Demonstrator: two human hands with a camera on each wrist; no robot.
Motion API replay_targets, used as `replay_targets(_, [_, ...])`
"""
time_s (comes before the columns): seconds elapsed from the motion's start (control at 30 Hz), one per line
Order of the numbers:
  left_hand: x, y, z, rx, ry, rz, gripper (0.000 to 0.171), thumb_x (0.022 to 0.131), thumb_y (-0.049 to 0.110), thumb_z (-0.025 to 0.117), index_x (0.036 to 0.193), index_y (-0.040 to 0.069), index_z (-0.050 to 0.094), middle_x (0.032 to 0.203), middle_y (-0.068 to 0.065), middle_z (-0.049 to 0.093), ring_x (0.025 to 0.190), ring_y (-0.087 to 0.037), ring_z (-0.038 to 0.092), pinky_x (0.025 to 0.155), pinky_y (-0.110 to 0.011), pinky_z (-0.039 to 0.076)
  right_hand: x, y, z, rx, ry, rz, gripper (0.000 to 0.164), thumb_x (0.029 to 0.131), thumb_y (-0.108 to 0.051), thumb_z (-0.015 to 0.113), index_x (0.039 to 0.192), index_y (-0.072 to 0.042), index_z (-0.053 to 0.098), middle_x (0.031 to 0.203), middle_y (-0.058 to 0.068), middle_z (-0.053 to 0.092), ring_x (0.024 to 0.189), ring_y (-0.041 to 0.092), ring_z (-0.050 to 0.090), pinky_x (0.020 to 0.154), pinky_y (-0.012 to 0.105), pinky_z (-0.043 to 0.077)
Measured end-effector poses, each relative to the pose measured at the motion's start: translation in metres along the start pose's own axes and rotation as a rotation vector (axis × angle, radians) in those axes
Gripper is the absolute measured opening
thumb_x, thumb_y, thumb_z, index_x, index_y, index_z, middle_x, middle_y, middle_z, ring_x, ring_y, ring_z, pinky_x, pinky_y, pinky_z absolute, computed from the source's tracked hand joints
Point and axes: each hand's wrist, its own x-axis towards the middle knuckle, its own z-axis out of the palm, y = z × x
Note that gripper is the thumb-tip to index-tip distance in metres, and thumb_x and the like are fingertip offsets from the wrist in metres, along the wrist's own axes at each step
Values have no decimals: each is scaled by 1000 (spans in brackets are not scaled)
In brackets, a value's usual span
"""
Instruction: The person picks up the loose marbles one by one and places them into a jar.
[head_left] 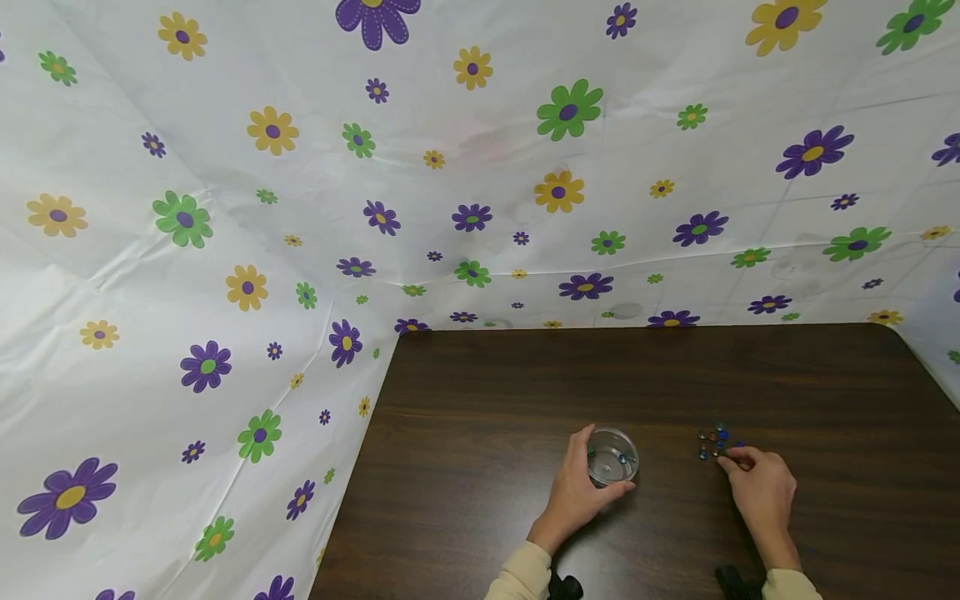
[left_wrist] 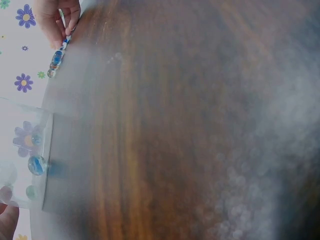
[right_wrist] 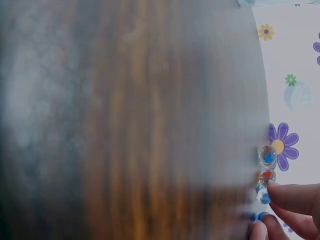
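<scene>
My left hand (head_left: pixel 573 492) grips a clear round cup (head_left: pixel 612 457) on the dark table, thumb and fingers curled around its sides. A few glass marbles lie inside the cup; one marble (left_wrist: pixel 37 164) with a blue swirl shows through its wall in the left wrist view. Farther right, a cluster of loose glass marbles (head_left: pixel 712 437), blue, clear and reddish, lies on the table. At the cluster's near right edge my right hand (head_left: pixel 761 487) pinches a marble between thumb and fingertips, which largely hide it. Another marble (right_wrist: pixel 267 156) sits just beyond the fingers in the right wrist view.
The brown wood-grain table (head_left: pixel 480 400) ends at the back against a white sheet (head_left: pixel 420 183) printed with purple, green and yellow flowers. That sheet also hangs along the left edge. Bare tabletop lies between the cup and the loose marbles.
</scene>
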Motion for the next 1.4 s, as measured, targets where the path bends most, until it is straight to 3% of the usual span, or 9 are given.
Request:
replay_targets(0.37, [1, -2, 0, -11, -6, 4, 95, 87, 48, 82, 159, 12, 33, 150, -1, 47, 127, -21, 56, 100, -40, 50, -1, -4, -3, -58, -48, 22, 16, 90, -1, 73, 97, 14, 71, 88, 27, 62, 86, 46, 60, 79, 60, 42])
replay_targets(0.83, [-1, 0, 0, -10, -10, -13, 95, 87, 49, 83, 159, 12, 33, 150, 1, 46, 127, -20, 56, 98, -40, 50, -3, -2, -6, -19, -29, 11, 13, 90, 3, 70, 99, 13, 72, 93, 28, 66, 84, 44, 64, 90, 58, 39])
replay_targets(1.03, [-1, 0, -1, -13, -10, -15, 95, 87, 49, 82, 159, 12, 33, 150, 0, 47, 127, -20, 56, 98, -40, 51, -3, -2, -7, 21, -14, 4, 13, 90, 3, 72, 99, 12, 74, 97, 29, 68, 93, 47, 61, 101, 62, 33])
replay_targets(1.13, [-1, 0, -1, -14, -9, -11, 95, 87, 49, 83, 158, 11, 33, 150, -1, 47, 127, -21, 56, 98, -40, 50, -2, -1, -6, 21, -9, 0, 11, 89, 2, 74, 97, 10, 75, 101, 30, 68, 94, 45, 61, 100, 61, 34])
replay_targets(1.23, [-1, 1, -1, -12, -6, -13, 95, 86, 49, 83, 158, 12, 33, 150, 0, 47, 127, -20, 56, 98, -39, 50, -3, -2, -7, 30, 7, 3, 10, 87, 2, 78, 94, 9, 77, 104, 30, 69, 80, 9, 61, 98, 59, 36])
replay_targets(1.3, [0, 1, 0, -10, -4, -14, 95, 86, 49, 83, 158, 12, 34, 150, 2, 46, 127, -20, 56, 98, -39, 50, -3, -3, -8, 38, 21, 9, 9, 86, 2, 79, 93, 8, 77, 106, 30, 69, 74, -14, 47, 95, 57, 38])
replay_targets(1.4, [0, 1, 0, -10, -3, -15, 95, 86, 49, 83, 158, 12, 34, 150, 3, 46, 127, -20, 56, 98, -39, 50, -2, -6, -9, 65, 31, 29, 10, 86, 2, 80, 93, 8, 77, 109, 30, 70, 74, -29, 26, 96, 57, 38])
